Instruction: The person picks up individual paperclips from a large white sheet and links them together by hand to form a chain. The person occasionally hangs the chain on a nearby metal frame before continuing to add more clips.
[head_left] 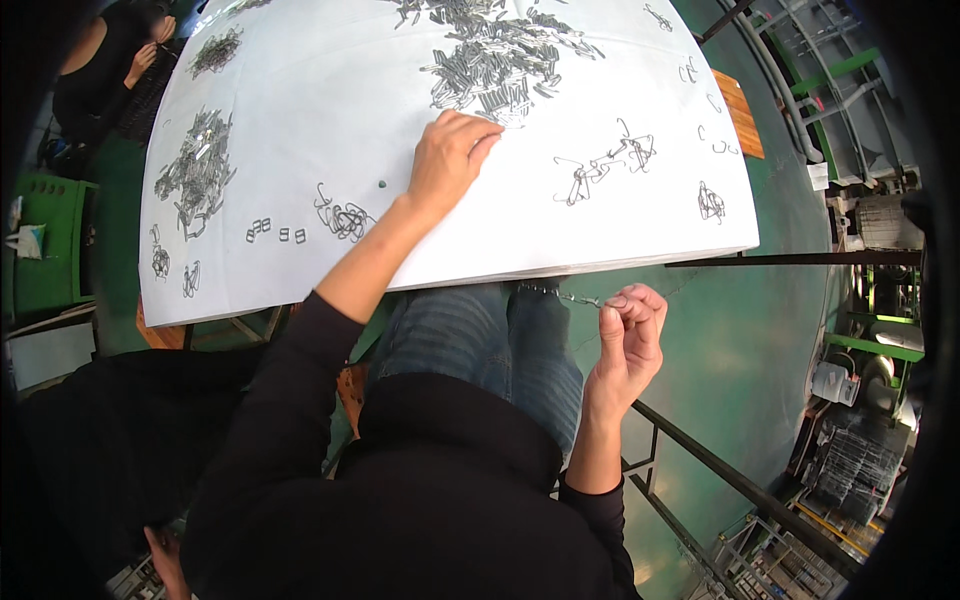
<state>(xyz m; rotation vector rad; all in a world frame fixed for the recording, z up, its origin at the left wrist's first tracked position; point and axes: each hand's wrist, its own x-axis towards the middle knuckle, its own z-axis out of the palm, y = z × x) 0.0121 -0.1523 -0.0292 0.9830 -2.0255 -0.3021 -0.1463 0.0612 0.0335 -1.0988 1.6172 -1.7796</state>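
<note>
Both hands are resting well apart: left hand (pixel 447 165) forward over the white table (pixel 300 130), right hand (pixel 628 345) off its near edge. Well left of my left hand, a heap of metal pieces (pixel 203 160) is lying; beside my left forearm, a wire tangle (pixel 347 220) is sitting. My left fingertips are meeting the near edge of the main pile (pixel 490 70), which is spreading beyond them; I can't tell whether they're gripping anything. My right fingers are pinching a thin chain (pixel 565 296), its length running leftward toward the table edge, nearer this hand. Beyond it, wire hooks (pixel 640 152) are lying.
</note>
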